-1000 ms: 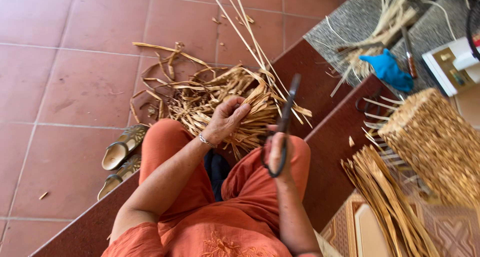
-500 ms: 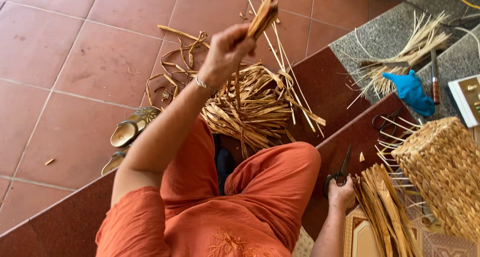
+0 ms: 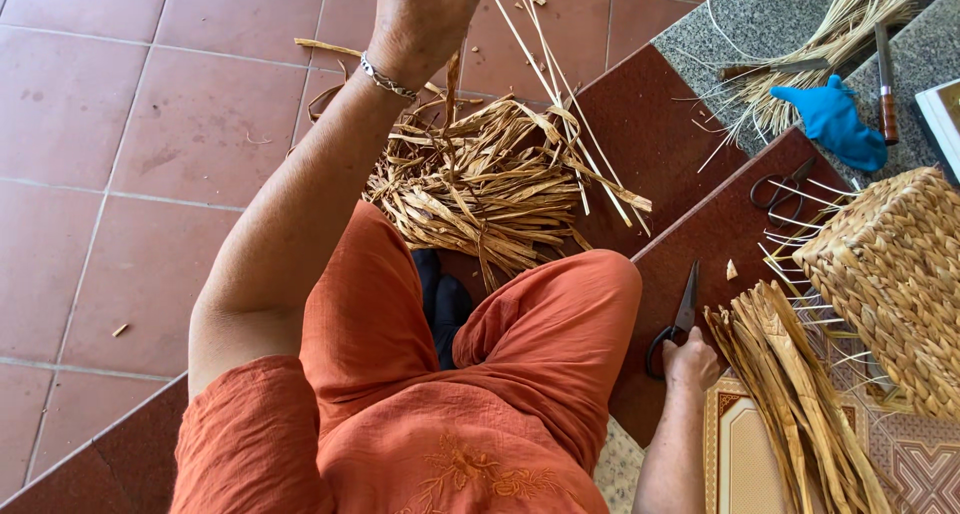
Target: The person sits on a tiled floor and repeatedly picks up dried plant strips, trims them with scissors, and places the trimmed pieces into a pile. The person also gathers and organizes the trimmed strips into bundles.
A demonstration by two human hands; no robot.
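Left hand (image 3: 425,19) higher, grip perhaps cropped.

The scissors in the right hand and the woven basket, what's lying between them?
A bundle of dried straw strips lies between the black scissors and the woven basket, in the head view.

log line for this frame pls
left hand: raised, gripping dried strip | right hand: on black scissors, on step | strip pile: floor

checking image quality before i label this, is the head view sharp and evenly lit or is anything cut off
Head view: even daylight with soft shadows, no glare; the dried strips pile and woven basket look sharp; the raised left hand is cropped by the top edge; the right hand on black scissors is fully in frame.
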